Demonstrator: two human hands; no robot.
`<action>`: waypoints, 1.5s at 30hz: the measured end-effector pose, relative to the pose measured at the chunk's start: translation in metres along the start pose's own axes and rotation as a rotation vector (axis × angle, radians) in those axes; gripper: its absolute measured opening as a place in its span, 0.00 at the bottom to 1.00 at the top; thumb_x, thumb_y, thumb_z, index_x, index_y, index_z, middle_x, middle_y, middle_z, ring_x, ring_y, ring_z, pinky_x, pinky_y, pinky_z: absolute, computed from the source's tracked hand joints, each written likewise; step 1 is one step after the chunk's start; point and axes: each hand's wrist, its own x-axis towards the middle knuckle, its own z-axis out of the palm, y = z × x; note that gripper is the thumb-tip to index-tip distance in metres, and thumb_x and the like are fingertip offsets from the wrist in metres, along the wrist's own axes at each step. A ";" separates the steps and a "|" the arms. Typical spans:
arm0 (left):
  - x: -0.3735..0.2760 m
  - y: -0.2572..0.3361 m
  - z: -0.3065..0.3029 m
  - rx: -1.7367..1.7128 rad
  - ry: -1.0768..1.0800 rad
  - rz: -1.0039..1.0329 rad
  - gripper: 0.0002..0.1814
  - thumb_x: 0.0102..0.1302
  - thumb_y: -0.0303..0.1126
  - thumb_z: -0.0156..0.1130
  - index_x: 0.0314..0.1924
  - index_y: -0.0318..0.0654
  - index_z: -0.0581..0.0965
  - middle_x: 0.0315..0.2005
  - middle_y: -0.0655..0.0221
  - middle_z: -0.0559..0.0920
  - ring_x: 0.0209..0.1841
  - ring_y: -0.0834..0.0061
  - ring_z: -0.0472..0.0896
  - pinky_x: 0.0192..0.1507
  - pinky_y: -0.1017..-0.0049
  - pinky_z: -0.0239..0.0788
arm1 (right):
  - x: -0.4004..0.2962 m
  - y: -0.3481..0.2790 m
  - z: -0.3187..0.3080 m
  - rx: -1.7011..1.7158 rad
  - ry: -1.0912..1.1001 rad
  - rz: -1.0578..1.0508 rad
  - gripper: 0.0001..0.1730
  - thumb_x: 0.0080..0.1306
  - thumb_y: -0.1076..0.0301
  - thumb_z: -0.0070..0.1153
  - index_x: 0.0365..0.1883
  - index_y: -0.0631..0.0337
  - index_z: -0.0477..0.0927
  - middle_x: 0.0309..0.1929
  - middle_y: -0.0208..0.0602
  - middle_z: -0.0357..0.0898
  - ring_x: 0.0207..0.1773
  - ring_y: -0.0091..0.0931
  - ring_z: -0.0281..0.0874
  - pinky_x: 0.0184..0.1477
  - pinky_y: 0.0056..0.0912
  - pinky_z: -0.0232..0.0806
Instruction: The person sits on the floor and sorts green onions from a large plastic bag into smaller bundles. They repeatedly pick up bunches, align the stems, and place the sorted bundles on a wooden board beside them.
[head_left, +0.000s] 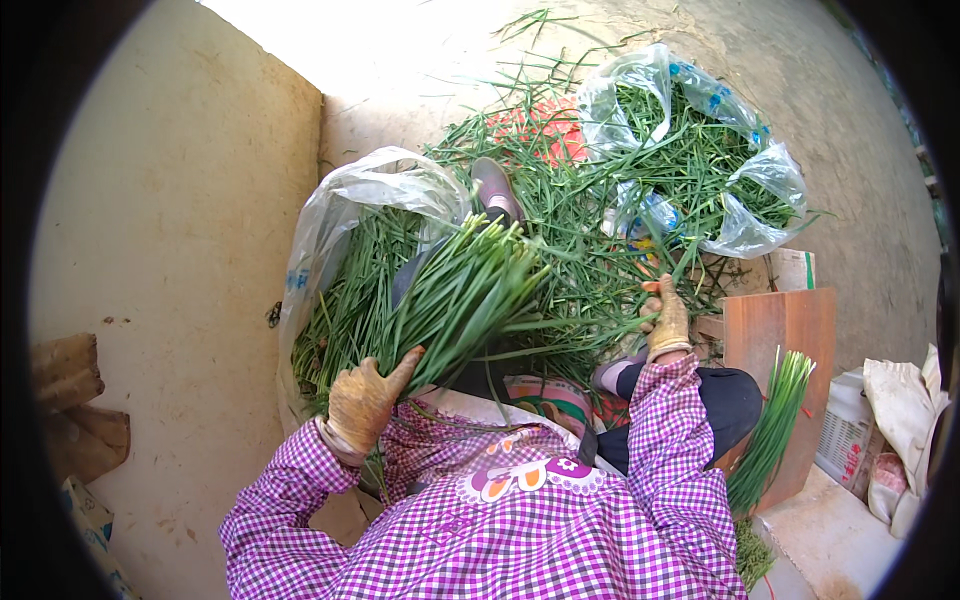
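My left hand (367, 401), in a soiled work glove with bare fingertips, grips the lower end of a thick bundle of long green leafy stalks (465, 292), like Chinese chives. The bundle's pale ends point up and to the right. Beneath it, a clear plastic bag (300, 277) holds more stalks. To the right, my right hand (666, 319), gloved the same way, pinches a few green leaves that stretch towards the bundle. Loose leaves (570, 255) lie heaped on the ground between my feet and beyond them.
Another clear bag (757, 232) of tangled leaves stands at the upper right, beside a red sheet (547, 127). A neat bundle of stalks (776, 427) leans on a wooden board (795, 322) at my right. Farther right is a white sack (900, 405). A pale wall (187, 225) rises at left.
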 end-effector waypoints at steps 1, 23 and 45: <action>-0.004 0.004 0.001 0.023 0.002 0.016 0.49 0.60 0.20 0.58 0.76 0.72 0.55 0.25 0.63 0.72 0.20 0.67 0.74 0.23 0.69 0.69 | -0.007 -0.002 0.003 -0.110 -0.074 0.029 0.31 0.68 0.35 0.55 0.34 0.59 0.80 0.15 0.13 0.62 0.14 0.13 0.54 0.16 0.20 0.45; 0.002 0.023 -0.007 -0.011 -0.096 0.124 0.35 0.67 0.31 0.57 0.71 0.77 0.65 0.21 0.66 0.72 0.18 0.69 0.75 0.18 0.71 0.68 | -0.047 0.051 0.045 0.020 -0.087 0.056 0.11 0.64 0.57 0.59 0.31 0.55 0.77 0.26 0.27 0.77 0.18 0.24 0.71 0.21 0.27 0.69; 0.002 0.017 -0.004 -0.196 -0.125 0.149 0.39 0.66 0.28 0.56 0.72 0.82 0.62 0.22 0.66 0.71 0.18 0.69 0.76 0.18 0.70 0.68 | 0.030 -0.018 0.094 -1.389 -0.007 -0.421 0.15 0.72 0.57 0.54 0.46 0.61 0.78 0.34 0.37 0.82 0.34 0.30 0.82 0.39 0.36 0.76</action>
